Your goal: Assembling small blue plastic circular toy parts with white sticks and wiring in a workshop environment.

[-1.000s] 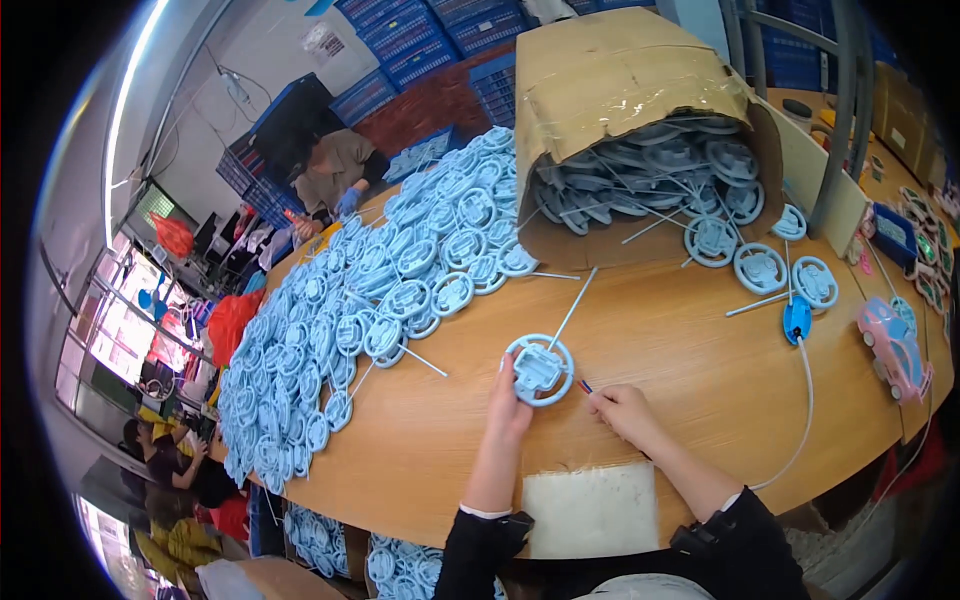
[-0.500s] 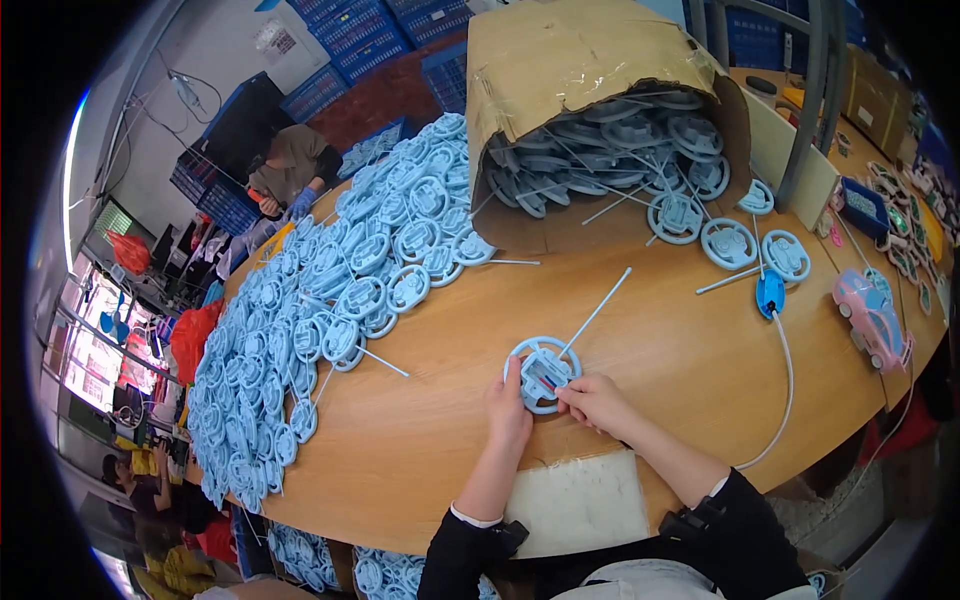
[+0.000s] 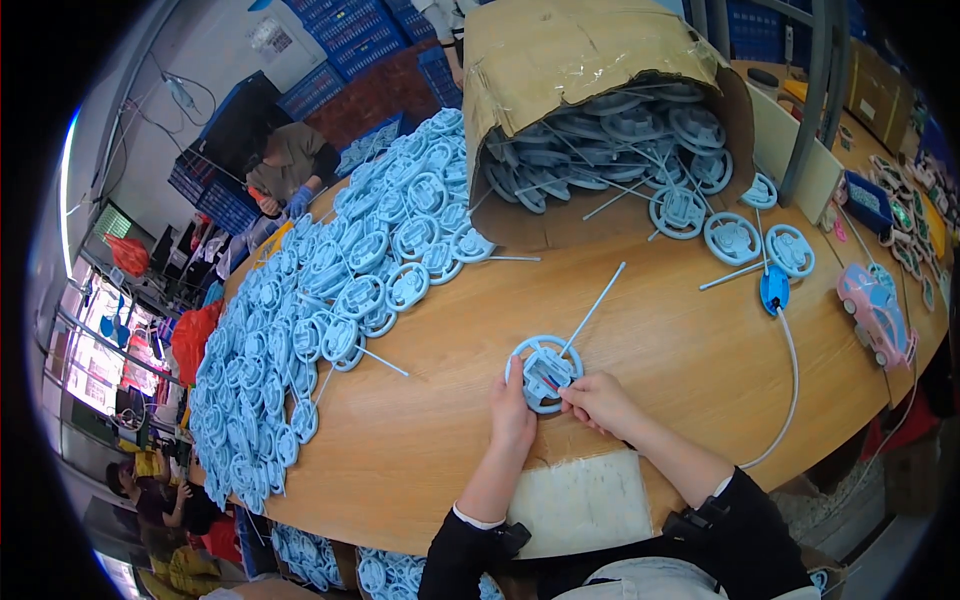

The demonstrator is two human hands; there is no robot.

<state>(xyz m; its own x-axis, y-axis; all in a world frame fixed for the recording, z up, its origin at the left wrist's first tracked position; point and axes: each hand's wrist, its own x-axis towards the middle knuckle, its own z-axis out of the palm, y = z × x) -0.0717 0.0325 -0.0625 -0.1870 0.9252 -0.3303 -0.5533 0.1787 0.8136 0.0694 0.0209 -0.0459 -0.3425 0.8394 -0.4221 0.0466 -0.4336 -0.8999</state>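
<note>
A light-blue toy steering wheel point(image 3: 545, 368) with a long thin stalk stands just above the wooden table, its hollow back facing me. My left hand point(image 3: 512, 410) is closed round the wheel's left rim, thumb up along it. My right hand point(image 3: 603, 402) pinches at the wheel's lower right, on thin red and dark wires point(image 3: 550, 382) that run into its middle; the fingertips partly hide their ends. The stalk points away to the upper right.
A big heap of similar wheels point(image 3: 340, 280) covers the table's left. An open cardboard box point(image 3: 590, 55) of wheels lies at the back. To the right are a blue device point(image 3: 774, 290) on a white cable and a pink toy car point(image 3: 872, 310). A worker point(image 3: 292, 160) sits far left.
My hands keep nearly the same place on the wheel, and the wires have shifted slightly with my right fingers. Part of another person has come into view behind the cardboard box.
</note>
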